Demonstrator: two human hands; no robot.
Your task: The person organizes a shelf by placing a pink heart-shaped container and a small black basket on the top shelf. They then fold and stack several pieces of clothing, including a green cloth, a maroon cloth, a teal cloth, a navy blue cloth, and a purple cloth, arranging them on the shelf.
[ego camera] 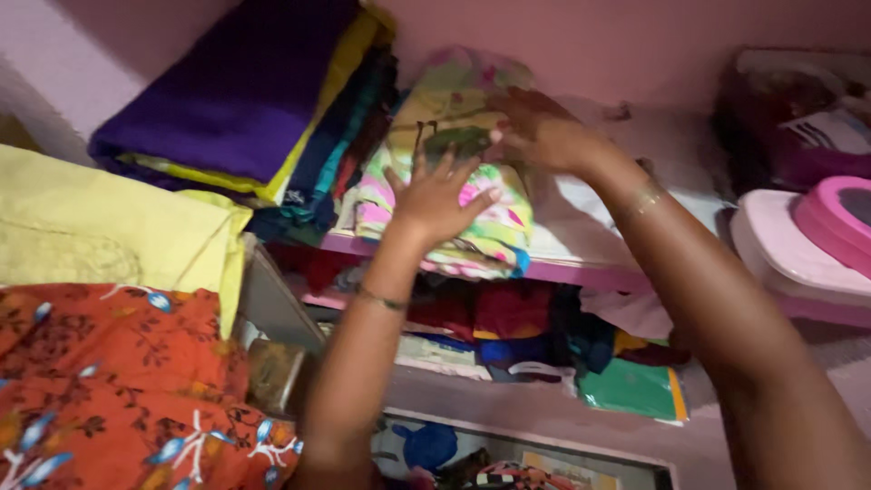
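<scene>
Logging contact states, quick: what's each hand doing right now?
Left hand: open, fingers spread, pressing the folded floral cloth stack.
Right hand: flat on the stack's top; grip unclear.

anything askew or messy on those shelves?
Yes. The shelf below holds clothes crammed in loose, unfolded, with a green piece slipping out at the front. On the upper shelf, the pastel folded stack overhangs the pink shelf edge; both the left hand and right hand rest on it.

— What are you touching up there?
— You're pressing on a folded floral cloth [454, 195], pastel pink, yellow and green, stacked flat at the pink shelf's [581, 270] front edge, beside darker folded fabrics.
</scene>
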